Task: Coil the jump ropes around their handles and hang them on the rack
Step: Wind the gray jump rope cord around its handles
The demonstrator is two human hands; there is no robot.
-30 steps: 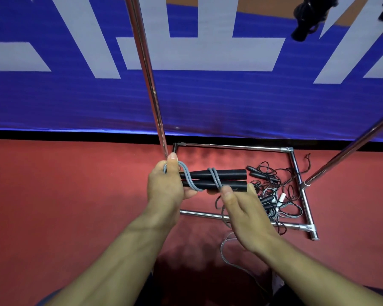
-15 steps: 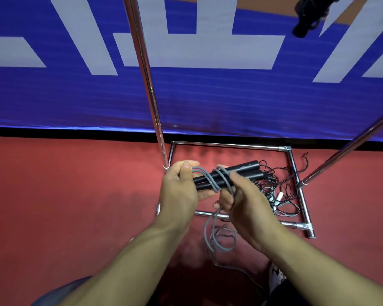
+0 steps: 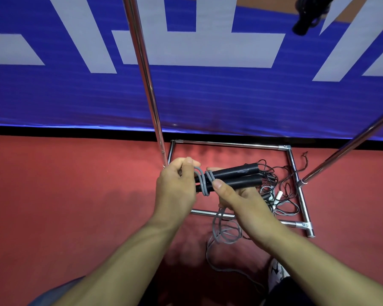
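The left hand (image 3: pixel 175 186) grips the left end of two black handles (image 3: pixel 234 176) held side by side above the rack base (image 3: pixel 296 173); the right hand (image 3: pixel 237 195) pinches them with thumb on top, beside the grey rope (image 3: pixel 205 181) coiled round them, its slack hanging to the near red floor (image 3: pixel 64 206)

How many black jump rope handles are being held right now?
2: black handles and, side by side between left hand and right hand. Others may hide in the floor tangle.

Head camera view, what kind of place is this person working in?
Probably a sports hall or gym: red sports flooring, a blue banner along the wall, and jump ropes piled inside a metal rack.
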